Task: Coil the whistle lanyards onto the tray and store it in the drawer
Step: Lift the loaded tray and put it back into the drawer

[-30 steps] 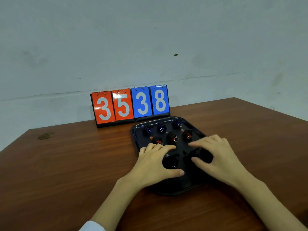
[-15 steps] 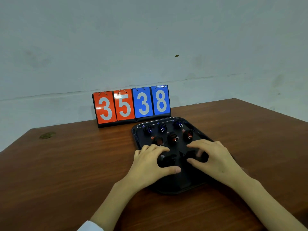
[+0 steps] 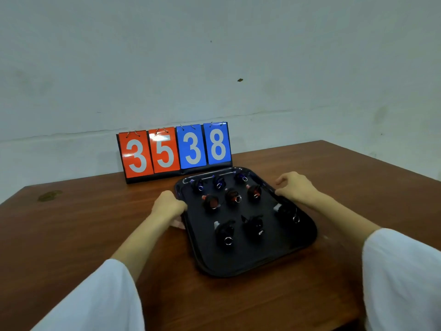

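A black tray (image 3: 250, 263) lies on the brown table (image 3: 83, 223). It carries several whistles with coiled lanyards in three rows: blue ones (image 3: 218, 182) at the back, red ones (image 3: 232, 195) in the middle, black ones (image 3: 225, 231) at the front. My left hand (image 3: 168, 206) grips the tray's left rim, fingers tucked under the edge. My right hand (image 3: 296, 187) sits at the right rim with curled fingers and its thumb on the edge. No drawer is in view.
A flip scoreboard (image 3: 175, 151) reading 35 and 38 stands just behind the tray, against the pale wall. A dull stain (image 3: 49, 195) marks the table's far left. The table's right edge runs close past the tray.
Both hands left the black whistles at the tray's front and moved outward to the left and right rims. The view pulled back, showing my white sleeves.
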Demonstrator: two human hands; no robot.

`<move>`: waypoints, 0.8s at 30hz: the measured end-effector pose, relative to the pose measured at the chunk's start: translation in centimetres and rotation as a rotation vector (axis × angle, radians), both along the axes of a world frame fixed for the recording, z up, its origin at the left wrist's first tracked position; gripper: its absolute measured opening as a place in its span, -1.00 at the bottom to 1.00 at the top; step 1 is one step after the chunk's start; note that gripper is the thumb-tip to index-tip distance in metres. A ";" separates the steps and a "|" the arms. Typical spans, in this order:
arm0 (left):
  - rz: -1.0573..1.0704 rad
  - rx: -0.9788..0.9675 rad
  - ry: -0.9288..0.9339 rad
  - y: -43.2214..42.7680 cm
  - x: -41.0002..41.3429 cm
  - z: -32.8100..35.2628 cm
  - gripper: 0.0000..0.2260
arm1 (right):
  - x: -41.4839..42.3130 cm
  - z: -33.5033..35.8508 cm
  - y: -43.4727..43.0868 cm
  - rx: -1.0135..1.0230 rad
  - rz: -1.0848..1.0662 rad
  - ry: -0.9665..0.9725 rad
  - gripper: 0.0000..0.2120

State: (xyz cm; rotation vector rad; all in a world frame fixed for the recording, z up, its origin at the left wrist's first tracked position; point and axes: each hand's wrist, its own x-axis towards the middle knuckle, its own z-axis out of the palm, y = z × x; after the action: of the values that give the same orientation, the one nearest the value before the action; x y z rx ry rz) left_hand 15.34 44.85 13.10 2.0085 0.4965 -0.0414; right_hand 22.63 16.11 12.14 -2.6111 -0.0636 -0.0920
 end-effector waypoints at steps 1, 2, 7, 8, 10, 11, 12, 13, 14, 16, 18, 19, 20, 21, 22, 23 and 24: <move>-0.002 -0.056 0.024 0.2 0.2 0.0 -0.85 | 0.1 0.0 0.1 0.017 -0.008 -0.001 -0.76; -0.011 -0.095 0.038 0.3 0.3 0.0 -0.79 | 0.1 -0.2 0.2 0.031 -0.018 -0.010 -0.82; -0.018 -0.182 0.055 1.0 0.2 -0.1 -0.74 | 0.0 -0.1 0.5 0.067 -0.049 -0.033 -0.86; -0.032 -0.194 0.066 1.0 -0.1 -0.1 -0.74 | -0.2 -0.1 0.3 0.082 -0.061 -0.025 -0.85; -0.058 -0.225 0.065 0.8 -0.6 -0.2 -0.75 | -0.6 -0.1 -0.2 0.098 -0.086 -0.016 -0.83; -0.071 -0.245 0.056 0.6 -1.0 -0.2 -0.77 | -1.1 0.1 -0.5 0.100 -0.099 -0.020 -0.83; -0.083 -0.269 0.047 0.3 -1.5 -0.2 -0.79 | -1.6 0.4 -0.8 0.102 -0.108 -0.024 -0.83; -0.097 -0.291 0.034 0.0 -1.9 -0.2 -0.82 | -2.4 0.7 -1.2 0.098 -0.118 -0.031 -0.83; -0.107 -0.308 0.017 -0.2 -2.1 -0.1 -0.82 | -3.1 1.0 -1.5 0.090 -0.125 -0.037 -0.83; -0.145 -0.336 -0.003 -0.8 -2.5 0.1 -0.78 | -5.2 1.7 -2.4 0.074 -0.154 -0.058 -0.82; -0.185 -0.345 -0.016 -1.8 -3.0 0.5 -0.78 | -7.1 2.4 -3.6 0.062 -0.187 -0.085 -0.80; -0.195 -0.352 -0.032 -2.1 -3.0 0.8 -0.78 | -7.5 2.8 -3.9 0.058 -0.197 -0.100 -0.80; -0.229 -0.353 -0.037 -3.0 -3.7 1.0 -0.79 | -9.0 3.1 -4.8 0.051 -0.229 -0.121 -0.80; -0.260 -0.352 -0.044 -4.1 -4.3 1.3 -0.80 | -10.3 3.4 -5.7 0.047 -0.258 -0.134 -0.80; -0.282 -0.342 -0.052 -4.9 -4.7 1.5 -0.81 | -11.3 3.7 -6.6 0.051 -0.287 -0.142 -0.81; -0.317 -0.333 -0.051 -6.2 -5.3 1.5 -0.81 | -12.9 3.9 -7.9 0.051 -0.321 -0.143 -0.83; -0.346 -0.328 -0.049 -7.2 -5.8 1.6 -0.82 | -14.1 4.1 -8.9 0.055 -0.341 -0.134 -0.84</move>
State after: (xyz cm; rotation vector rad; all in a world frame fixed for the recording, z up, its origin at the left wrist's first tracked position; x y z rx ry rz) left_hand 9.53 37.68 14.73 1.7459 0.0960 -0.2685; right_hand 8.55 7.23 16.24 -2.5327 0.3337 -0.3829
